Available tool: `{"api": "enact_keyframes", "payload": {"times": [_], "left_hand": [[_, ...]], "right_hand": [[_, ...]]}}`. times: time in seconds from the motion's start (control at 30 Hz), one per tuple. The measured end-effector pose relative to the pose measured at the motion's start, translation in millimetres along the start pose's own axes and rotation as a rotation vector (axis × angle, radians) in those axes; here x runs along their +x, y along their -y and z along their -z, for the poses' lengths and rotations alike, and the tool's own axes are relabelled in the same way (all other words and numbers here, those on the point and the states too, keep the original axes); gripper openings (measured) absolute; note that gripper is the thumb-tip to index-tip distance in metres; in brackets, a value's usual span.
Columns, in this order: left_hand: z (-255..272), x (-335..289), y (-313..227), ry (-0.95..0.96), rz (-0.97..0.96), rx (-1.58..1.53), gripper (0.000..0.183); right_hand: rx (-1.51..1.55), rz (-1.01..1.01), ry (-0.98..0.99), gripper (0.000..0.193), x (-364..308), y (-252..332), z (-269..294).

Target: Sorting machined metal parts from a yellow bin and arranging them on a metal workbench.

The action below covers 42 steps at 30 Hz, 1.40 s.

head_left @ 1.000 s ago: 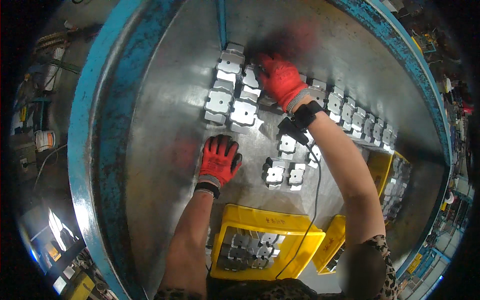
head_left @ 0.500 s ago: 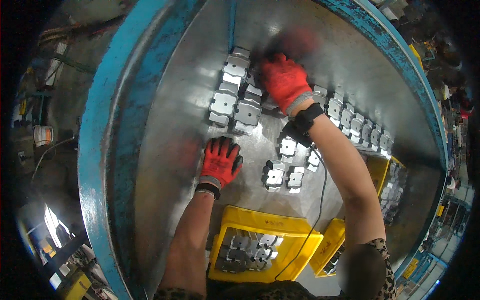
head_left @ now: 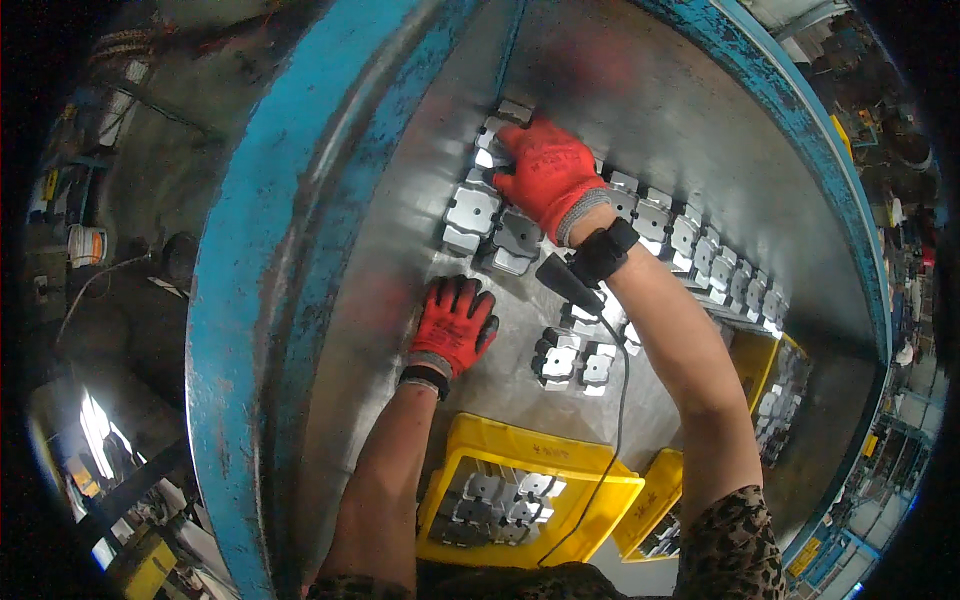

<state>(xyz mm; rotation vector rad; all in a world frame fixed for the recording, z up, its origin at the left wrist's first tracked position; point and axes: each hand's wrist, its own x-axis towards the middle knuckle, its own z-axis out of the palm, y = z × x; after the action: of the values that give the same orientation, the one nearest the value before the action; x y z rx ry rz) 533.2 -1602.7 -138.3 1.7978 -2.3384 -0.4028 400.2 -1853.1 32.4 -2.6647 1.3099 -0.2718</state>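
My right hand [head_left: 552, 172], in a red glove with dark fingertips, reaches over a cluster of silver metal blocks at the far left of the metal surface. Its thumb and forefinger close about the side of one metal block [head_left: 490, 152]; the other fingers are hidden. Nearer to me and a little left, my left hand [head_left: 455, 325] lies flat with its fingers spread, holding nothing. Just beyond its fingertips sit another silver block [head_left: 470, 210] and a darker one [head_left: 518, 236]. A black tapered piece with a cord [head_left: 566, 282] hangs by my right wristband [head_left: 603, 250].
A row of similar blocks [head_left: 683, 236] runs along the back wall to the right. Several smaller pieces [head_left: 557, 360] stand mid-surface. Yellow bins [head_left: 545, 446] with metal parts are near me, others to the right. A blue frame [head_left: 235, 300] borders the left.
My right hand has moved slightly left and nearer, onto the left blocks. The black corded piece now shows more fully. My left hand stays flat; the whole view has shifted a little.
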Motion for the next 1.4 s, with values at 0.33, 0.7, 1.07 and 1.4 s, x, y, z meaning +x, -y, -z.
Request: {"api": "enact_keyframes", "payload": {"times": [0.33, 0.7, 1.07, 1.4], "left_hand": [[6, 1, -1, -0.009, 0.014, -0.045, 0.056], [9, 1, 1, -0.065, -0.007, -0.069, 0.053], [8, 5, -2, -0.075, -0.01, -0.037, 0.054], [9, 3, 0, -0.026, 0.0, -0.04, 0.061]], "right_hand": [[-0.209, 0.013, 0.027, 0.021, -2, 18, -13], [0.062, 0.224, 0.042, 0.042, 11, -36, 20], [0.02, 0.284, -0.123, 0.052, 21, -86, 12], [0.079, 0.218, 0.025, 0.05, 9, -53, 11]]}}
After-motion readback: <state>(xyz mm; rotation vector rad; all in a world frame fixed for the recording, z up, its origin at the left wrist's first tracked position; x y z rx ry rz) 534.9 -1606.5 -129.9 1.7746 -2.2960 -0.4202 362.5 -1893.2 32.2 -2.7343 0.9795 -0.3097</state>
